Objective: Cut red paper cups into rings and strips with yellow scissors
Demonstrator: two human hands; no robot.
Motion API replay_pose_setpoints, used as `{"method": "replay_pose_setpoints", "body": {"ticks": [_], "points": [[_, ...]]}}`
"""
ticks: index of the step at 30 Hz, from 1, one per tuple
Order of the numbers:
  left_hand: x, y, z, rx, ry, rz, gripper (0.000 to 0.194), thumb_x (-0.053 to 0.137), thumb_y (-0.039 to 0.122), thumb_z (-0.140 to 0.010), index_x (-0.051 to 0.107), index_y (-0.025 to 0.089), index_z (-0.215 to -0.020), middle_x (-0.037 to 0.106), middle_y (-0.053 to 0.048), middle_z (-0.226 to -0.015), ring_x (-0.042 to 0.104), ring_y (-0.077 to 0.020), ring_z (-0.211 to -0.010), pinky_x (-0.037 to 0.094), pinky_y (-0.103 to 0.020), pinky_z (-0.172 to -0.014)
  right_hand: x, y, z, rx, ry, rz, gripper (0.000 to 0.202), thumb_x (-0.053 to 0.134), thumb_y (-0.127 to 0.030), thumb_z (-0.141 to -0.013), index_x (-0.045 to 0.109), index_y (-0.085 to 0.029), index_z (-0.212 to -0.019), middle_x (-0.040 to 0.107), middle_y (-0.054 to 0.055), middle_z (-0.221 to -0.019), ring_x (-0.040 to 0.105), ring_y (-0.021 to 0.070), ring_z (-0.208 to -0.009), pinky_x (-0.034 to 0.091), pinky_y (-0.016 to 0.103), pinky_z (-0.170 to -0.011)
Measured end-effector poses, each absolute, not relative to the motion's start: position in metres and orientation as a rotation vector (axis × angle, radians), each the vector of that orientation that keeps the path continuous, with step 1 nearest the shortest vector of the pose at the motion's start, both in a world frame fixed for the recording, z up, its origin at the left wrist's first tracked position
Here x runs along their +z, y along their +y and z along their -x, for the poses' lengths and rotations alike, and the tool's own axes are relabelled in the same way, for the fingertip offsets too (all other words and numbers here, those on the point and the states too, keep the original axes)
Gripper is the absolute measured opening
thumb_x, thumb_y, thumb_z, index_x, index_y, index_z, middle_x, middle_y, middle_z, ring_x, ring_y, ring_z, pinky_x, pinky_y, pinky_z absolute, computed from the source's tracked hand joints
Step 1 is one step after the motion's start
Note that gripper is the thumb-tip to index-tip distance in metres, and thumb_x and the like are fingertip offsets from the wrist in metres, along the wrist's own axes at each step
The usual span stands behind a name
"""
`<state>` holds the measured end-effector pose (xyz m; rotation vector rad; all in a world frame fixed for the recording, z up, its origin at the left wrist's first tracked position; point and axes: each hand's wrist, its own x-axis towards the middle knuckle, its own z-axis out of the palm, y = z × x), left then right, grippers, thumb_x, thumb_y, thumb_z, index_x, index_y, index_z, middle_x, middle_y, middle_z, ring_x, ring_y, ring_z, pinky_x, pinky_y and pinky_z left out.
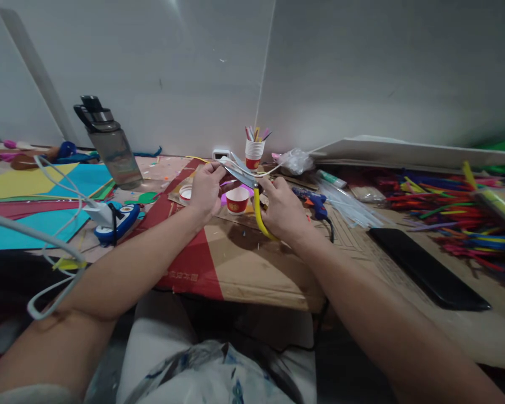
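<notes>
My right hand [283,209] is wrapped round the yellow handle [260,213] of a pair of scissors [244,175]. Their metal blades point up and to the left, spread apart, above the cardboard. Close to the blade tips, my left hand [207,189] is closed in a pinch; what lies between its fingertips is too small to make out. Just below the blades stands a red and white paper cup [237,201], with a purple piece [224,198] beside it. Another white-rimmed cup [186,193] is partly hidden behind my left hand.
A stack of cups holding pens [255,150] stands at the back. To the left are a water bottle [114,148], coloured paper [37,227] and a blue power strip [116,224]. A glue gun [315,203], a black phone [427,266] and pipe cleaners [441,202] lie right.
</notes>
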<state>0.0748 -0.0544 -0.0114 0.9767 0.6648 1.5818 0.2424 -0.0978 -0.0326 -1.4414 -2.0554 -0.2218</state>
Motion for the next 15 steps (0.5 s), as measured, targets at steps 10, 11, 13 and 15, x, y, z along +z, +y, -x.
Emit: {"method": "replay_pose_setpoints", "body": {"ticks": [10,11,13,15], "points": [[-0.0144,-0.0578,-0.0772,1.463,0.671,-1.024,0.008,0.067,0.015,-0.077,0.06,0.016,-0.079,0.069,0.0,-0.078,0.068,-0.0106,-0.071,0.059,-0.033,-0.083,-0.028,-0.1009,-0.2443,-0.199,-2.055,1.484,0.042,0.057,-0.031,-0.085,0.06,-0.02,-0.125,0.059,0.016,-0.116,0.06,0.0266,-0.088,0.046,0.035,-0.07],[-0.014,-0.0577,-0.0768,1.459,0.668,-1.027,0.008,0.067,0.016,-0.077,0.06,0.015,-0.079,0.07,-0.001,-0.079,0.068,-0.0105,-0.071,0.059,-0.032,-0.083,-0.0279,-0.1011,-0.2443,-0.205,-2.056,1.489,0.042,0.057,-0.032,-0.086,0.06,-0.02,-0.126,0.06,0.016,-0.116,0.06,0.0265,-0.088,0.046,0.035,-0.069],[-0.0129,-0.0581,-0.0766,1.458,0.663,-1.019,0.007,0.067,0.015,-0.077,0.06,0.015,-0.079,0.07,0.0,-0.078,0.067,-0.0099,-0.069,0.059,-0.031,-0.081,-0.0276,-0.1016,-0.244,-0.217,-2.059,1.495,0.041,0.056,-0.03,-0.086,0.06,-0.02,-0.126,0.061,0.016,-0.114,0.061,0.0262,-0.087,0.045,0.034,-0.068],[-0.0114,-0.0592,-0.0769,1.455,0.656,-0.999,0.008,0.067,0.015,-0.076,0.059,0.015,-0.078,0.069,0.0,-0.075,0.067,-0.0097,-0.067,0.059,-0.03,-0.079,-0.0269,-0.1021,-0.2435,-0.229,-2.058,1.509,0.041,0.055,-0.028,-0.086,0.061,-0.02,-0.126,0.062,0.016,-0.113,0.061,0.026,-0.085,0.045,0.034,-0.067]]}}
